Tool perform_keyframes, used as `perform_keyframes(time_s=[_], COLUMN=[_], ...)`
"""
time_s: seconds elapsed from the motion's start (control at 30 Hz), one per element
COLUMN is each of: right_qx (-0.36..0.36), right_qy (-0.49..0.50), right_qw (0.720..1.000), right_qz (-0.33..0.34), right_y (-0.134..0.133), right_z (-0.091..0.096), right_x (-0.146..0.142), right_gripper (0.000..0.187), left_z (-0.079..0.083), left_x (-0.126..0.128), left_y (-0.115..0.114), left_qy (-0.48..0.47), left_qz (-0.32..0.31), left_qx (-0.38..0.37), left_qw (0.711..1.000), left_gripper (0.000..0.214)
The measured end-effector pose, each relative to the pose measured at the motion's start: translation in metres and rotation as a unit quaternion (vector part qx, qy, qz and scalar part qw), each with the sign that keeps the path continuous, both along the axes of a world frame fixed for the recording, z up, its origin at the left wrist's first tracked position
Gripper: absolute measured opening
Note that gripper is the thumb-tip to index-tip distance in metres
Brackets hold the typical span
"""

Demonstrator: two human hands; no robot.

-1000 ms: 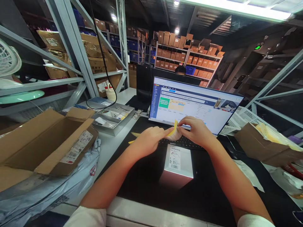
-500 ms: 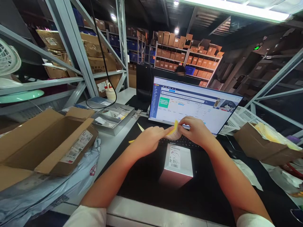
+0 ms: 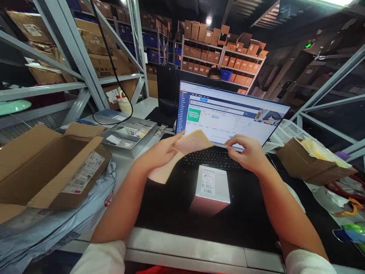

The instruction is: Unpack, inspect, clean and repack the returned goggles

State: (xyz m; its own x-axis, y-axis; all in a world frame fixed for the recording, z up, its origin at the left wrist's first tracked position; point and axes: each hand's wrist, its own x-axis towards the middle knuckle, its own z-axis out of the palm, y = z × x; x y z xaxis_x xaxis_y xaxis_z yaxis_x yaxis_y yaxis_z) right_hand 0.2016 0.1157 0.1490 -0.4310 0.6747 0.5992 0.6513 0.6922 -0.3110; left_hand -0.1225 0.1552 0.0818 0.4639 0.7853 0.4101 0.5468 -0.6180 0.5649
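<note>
My left hand grips a yellowish sheet that looks like a sticker sheet, with fine print in rows; it bends over, and a paler end hangs below the hand. To the right, my right hand is apart from the sheet, thumb and index finger pinched close together; anything between the fingertips is too small to make out. Between my forearms, a white box with pinkish sides and a printed barcode label stands on the black mat. Behind it lies a black keyboard, partly covered by the sheet.
A monitor stands behind the keyboard. At left are an open cardboard box on plastic-wrapped parcels and a grey divided tray. Another carton and white baskets stand at right. A person is partly visible beyond the monitor.
My hands have moved apart: the left has gone left with the sheet, which now shows its printed face. The right has drawn away from the sheet with its fingers pinched.
</note>
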Motion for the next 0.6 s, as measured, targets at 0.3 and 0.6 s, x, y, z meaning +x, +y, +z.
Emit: perform_keyframes(time_s=[0.3, 0.6], right_qx=[-0.080, -0.037], right_qy=[-0.250, -0.351], right_qw=[0.964, 0.933], right_qz=[0.037, 0.068], right_y=[-0.055, -0.061], right_z=[-0.018, -0.018], right_x=[0.003, -0.007], right_gripper=[0.013, 0.014], left_z=[-0.066, -0.130], left_x=[-0.061, -0.080], left_y=[0.080, 0.122], left_qy=[-0.127, -0.269], left_qz=[0.053, 0.123], left_qx=[-0.369, -0.418], left_qw=[0.919, 0.859], left_gripper=[0.085, 0.078])
